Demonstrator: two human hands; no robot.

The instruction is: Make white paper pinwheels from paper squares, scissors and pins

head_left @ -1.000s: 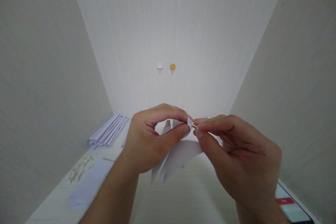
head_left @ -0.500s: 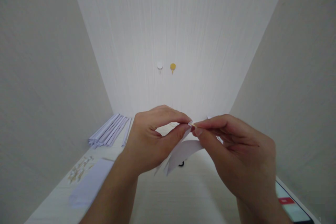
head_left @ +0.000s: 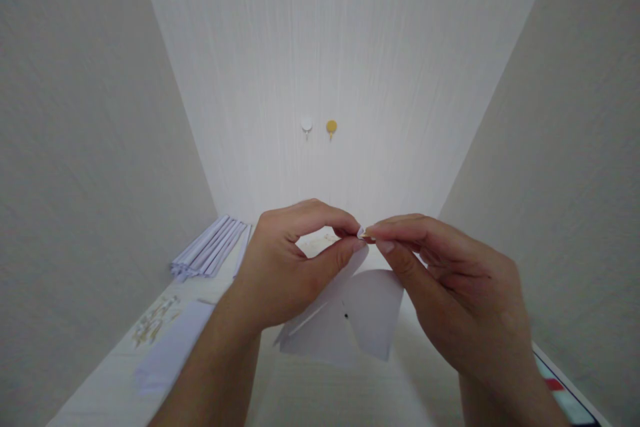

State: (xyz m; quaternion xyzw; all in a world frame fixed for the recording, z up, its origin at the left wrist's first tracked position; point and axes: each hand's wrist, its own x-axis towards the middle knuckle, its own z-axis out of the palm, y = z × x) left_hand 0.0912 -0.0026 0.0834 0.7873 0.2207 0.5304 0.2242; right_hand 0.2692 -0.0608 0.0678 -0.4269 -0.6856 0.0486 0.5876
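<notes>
My left hand [head_left: 300, 260] pinches the gathered top of white paper [head_left: 373, 307] between thumb and forefinger. Below the pinch, the paper's loose flaps spread out over the table. My right hand [head_left: 460, 287] is closed at the same spot, its fingertips on a small gold-coloured piece [head_left: 367, 235] against the paper's tip. Exactly what kind of piece it is cannot be made out, being mostly covered by the fingers. Both hands are raised above the table, fingertips nearly touching.
Folded white paper strips [head_left: 210, 248] lie at the back left. Nearer are a scatter of small gold and white pieces [head_left: 156, 320] and flat white paper [head_left: 175, 347]. A screen device [head_left: 565, 390] lies at right. White [head_left: 307, 125] and yellow [head_left: 331, 127] hooks hang on the wall.
The paper's lower flaps have swung toward me and spread wider, covering most of a dark mark on the table. Both hands remain at nearly the same place, still pinching.
</notes>
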